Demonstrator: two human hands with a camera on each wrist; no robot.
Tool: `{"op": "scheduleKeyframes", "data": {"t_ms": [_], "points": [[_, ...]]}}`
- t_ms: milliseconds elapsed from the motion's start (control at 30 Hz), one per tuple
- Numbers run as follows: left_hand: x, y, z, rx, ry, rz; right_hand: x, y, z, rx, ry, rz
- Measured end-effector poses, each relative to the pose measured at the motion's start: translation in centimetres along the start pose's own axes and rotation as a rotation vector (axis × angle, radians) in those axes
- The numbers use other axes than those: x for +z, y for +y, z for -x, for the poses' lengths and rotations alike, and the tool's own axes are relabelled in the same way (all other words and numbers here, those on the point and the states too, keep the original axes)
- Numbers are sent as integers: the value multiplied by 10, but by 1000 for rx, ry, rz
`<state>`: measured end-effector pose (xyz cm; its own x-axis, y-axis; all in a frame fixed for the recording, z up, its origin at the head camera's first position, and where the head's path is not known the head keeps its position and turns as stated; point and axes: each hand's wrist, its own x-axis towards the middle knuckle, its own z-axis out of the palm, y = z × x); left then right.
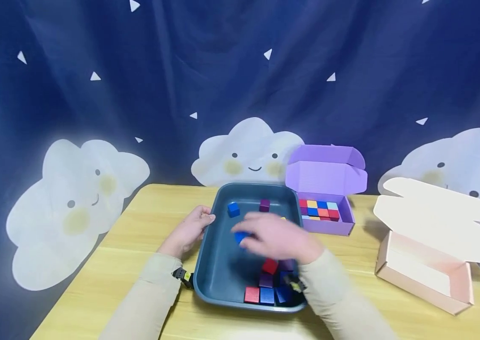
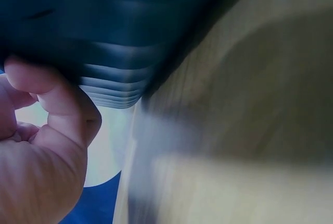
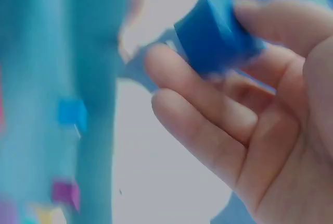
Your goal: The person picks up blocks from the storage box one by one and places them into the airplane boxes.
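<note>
A blue cube (image 3: pixel 216 36) is pinched between the thumb and fingers of my right hand (image 1: pixel 276 236), above the middle of the dark blue-grey tray (image 1: pixel 216 264). My left hand (image 1: pixel 189 231) grips the tray's left side, thumb at the rim; in the left wrist view its fingers (image 2: pixel 62 96) bend against the outer wall. Inside the tray, another blue cube (image 1: pixel 233 209) and a purple cube (image 1: pixel 264 205) lie toward the far end. Red cubes (image 1: pixel 252 294), blue cubes (image 1: pixel 267 296) and purple ones cluster at the near right corner, partly hidden by my right forearm.
Behind the tray's right side stands an open purple box (image 1: pixel 329 228) holding several coloured cubes in rows. Farther right is an open pale pink box (image 1: pixel 424 283) with its lid raised. Both stand on the wooden table (image 1: pixel 108 269), before a dark blue curtain (image 1: pixel 223 61) with clouds.
</note>
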<state>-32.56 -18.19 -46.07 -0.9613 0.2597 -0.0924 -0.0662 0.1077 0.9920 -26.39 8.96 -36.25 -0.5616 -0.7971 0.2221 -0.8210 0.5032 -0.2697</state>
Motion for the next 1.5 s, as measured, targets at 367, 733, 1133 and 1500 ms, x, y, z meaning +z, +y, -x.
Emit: {"op": "scheduleKeyframes", "data": {"t_ms": [367, 733, 1133, 1500], "points": [[0, 3, -1, -12, 7, -12, -63, 106, 101, 607, 337, 33], [2, -3, -2, -19, 7, -4, -43, 134, 121, 917, 98, 14], [3, 1, -3, -13, 0, -1, -29, 139, 117, 963, 66, 75], [2, 1, 1, 3, 3, -4, -28, 133, 110, 934, -35, 109]]}}
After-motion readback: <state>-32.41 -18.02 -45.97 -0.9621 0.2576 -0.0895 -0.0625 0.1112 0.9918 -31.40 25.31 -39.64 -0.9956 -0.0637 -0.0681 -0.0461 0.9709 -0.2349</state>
